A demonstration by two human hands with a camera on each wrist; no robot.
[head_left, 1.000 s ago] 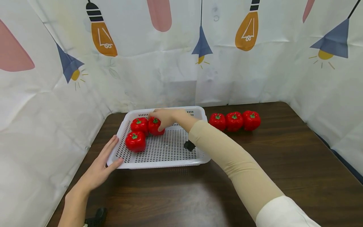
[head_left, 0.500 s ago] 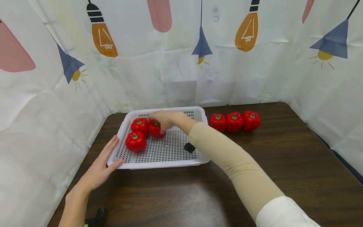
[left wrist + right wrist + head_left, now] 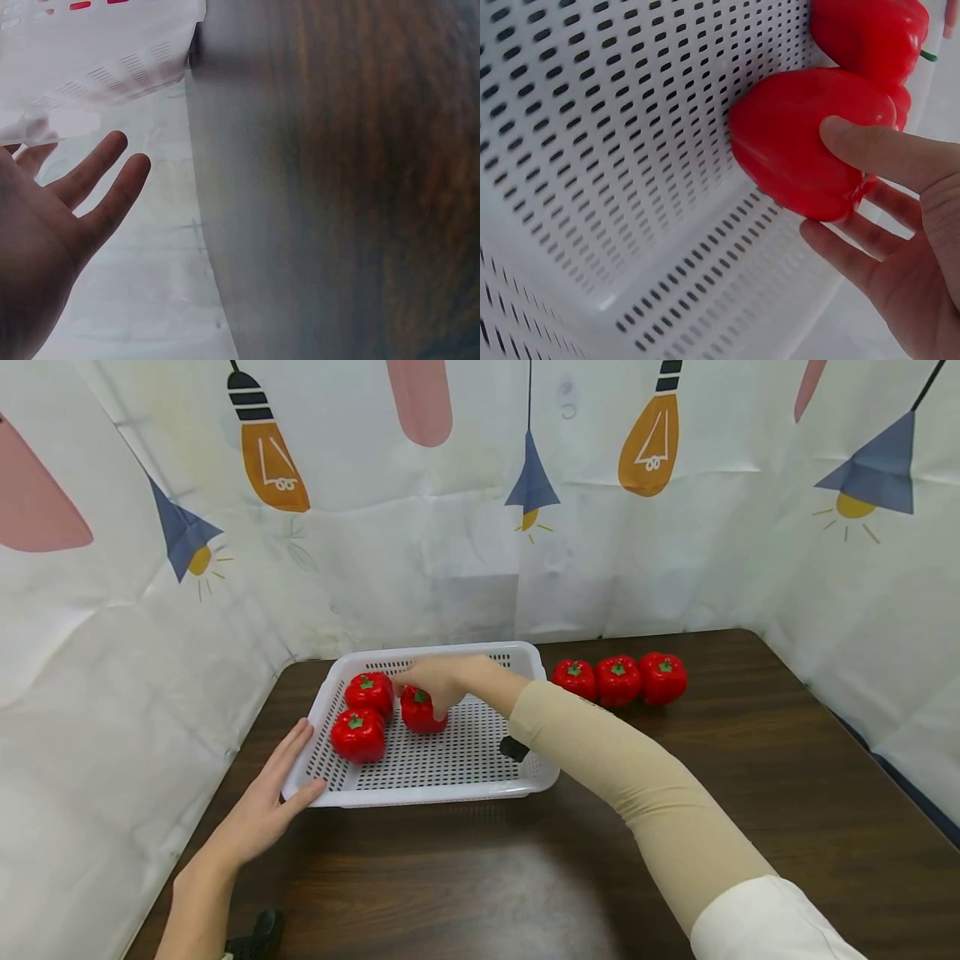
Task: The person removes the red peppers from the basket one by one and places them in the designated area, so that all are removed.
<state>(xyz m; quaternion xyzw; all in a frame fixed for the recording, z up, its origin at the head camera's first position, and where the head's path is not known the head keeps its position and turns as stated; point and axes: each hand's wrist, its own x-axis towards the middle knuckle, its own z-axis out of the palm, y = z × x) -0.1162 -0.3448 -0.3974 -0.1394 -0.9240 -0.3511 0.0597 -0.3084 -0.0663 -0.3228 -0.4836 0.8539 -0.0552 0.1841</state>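
Right hand: grips a red pepper
Left hand: fingers straight, touching the white basket
Red pepper: in the basket, near two other peppers
Brown table: three peppers in a row

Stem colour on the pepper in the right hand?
The stem is green; the head view shows it best.

High head view, forward and down; closer wrist views; white basket in all three.
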